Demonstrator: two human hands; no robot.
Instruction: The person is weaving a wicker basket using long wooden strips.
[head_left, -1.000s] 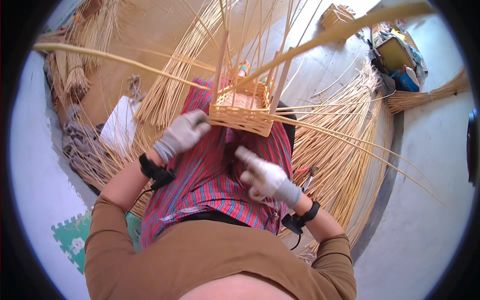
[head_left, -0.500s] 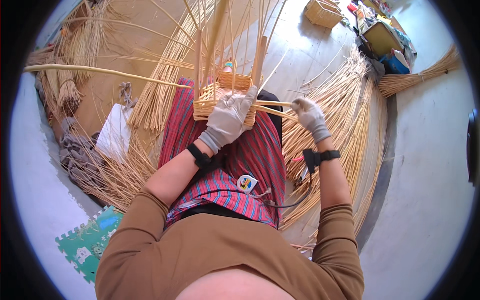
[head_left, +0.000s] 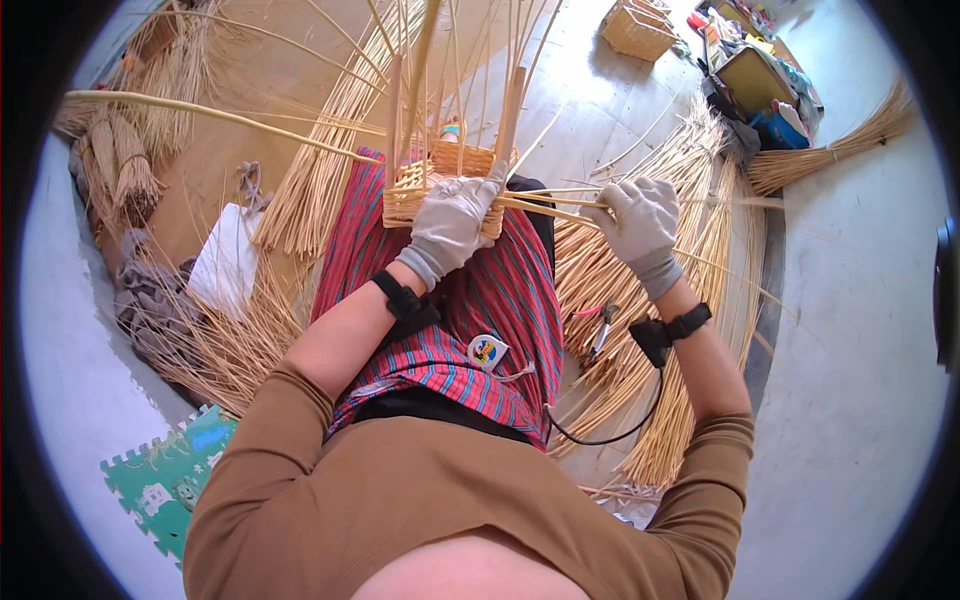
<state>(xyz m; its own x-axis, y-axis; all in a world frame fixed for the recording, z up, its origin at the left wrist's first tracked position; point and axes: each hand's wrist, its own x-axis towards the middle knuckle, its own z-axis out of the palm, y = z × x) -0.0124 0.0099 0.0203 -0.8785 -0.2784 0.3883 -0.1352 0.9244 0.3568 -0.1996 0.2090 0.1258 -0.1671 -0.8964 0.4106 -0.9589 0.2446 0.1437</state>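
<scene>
A small partly woven wicker basket (head_left: 403, 212) rests on my lap, with tall upright stakes rising from its rim. My left hand (head_left: 450, 225), in a pale glove, is closed on the basket's near right side and hides part of the weave. Out past that side run several wicker rods (head_left: 548, 207). My gloved right hand (head_left: 640, 222) pinches them to the right of the basket, their far ends trailing beyond it. One thicker rod (head_left: 220, 117) sticks out from the basket's left side.
Bundles of wicker rods (head_left: 690, 185) cover the floor at right, with pink-handled pruning shears (head_left: 602, 322) among them. More bundles (head_left: 340, 130) lie at left. A finished-looking basket (head_left: 637, 30) stands far off. A green foam mat (head_left: 165, 480) is at lower left.
My right hand has moved right, away from the basket, sliding out along the rods and turning. The shears under that wrist have come into view. My left hand keeps its hold on the basket.
</scene>
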